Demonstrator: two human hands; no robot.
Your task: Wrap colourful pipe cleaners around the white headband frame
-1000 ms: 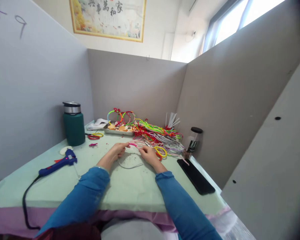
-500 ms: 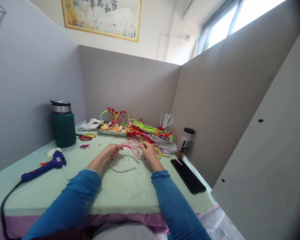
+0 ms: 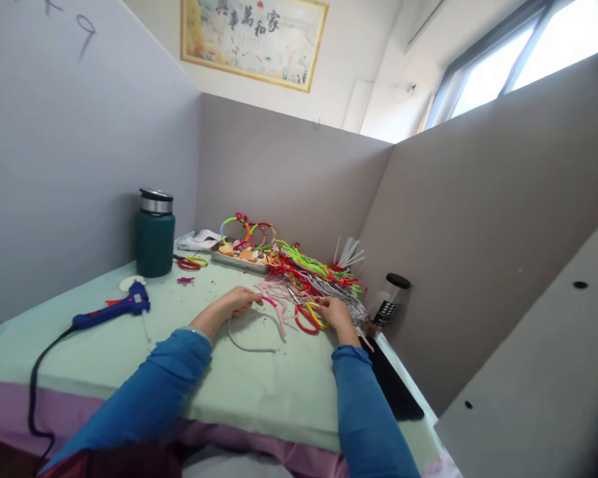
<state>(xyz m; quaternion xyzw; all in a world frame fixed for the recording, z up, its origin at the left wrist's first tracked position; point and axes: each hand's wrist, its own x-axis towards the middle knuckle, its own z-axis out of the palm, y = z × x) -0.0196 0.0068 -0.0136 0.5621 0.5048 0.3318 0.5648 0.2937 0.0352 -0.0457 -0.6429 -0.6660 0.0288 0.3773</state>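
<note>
My left hand (image 3: 236, 303) is closed in a pinch on a pink pipe cleaner (image 3: 270, 302), bright pink near the fingers and paler where it bends down at its far end. A thin grey pipe cleaner (image 3: 252, 349) curves from below that hand onto the table. To the right, my right hand (image 3: 337, 317) has its fingers curled at the yellow handle of the scissors (image 3: 306, 323), whose other handle is red. The fingertips are partly hidden there. Pale pink pipe cleaners (image 3: 274, 287) lie just beyond both hands.
A blue glue gun (image 3: 112, 312) and a green bottle (image 3: 155, 242) stand left. Behind are a metal tray (image 3: 239, 264), a second pair of scissors (image 3: 192, 263) and a pile of colourful pipe cleaners (image 3: 319, 269). A black phone (image 3: 393, 382) and a clear, black-lidded bottle (image 3: 391, 299) are right.
My right hand has moved right, away from the pink pipe cleaners, to the scissors' handle. My left hand still holds the pink pipe cleaner. The camera view has turned left.
</note>
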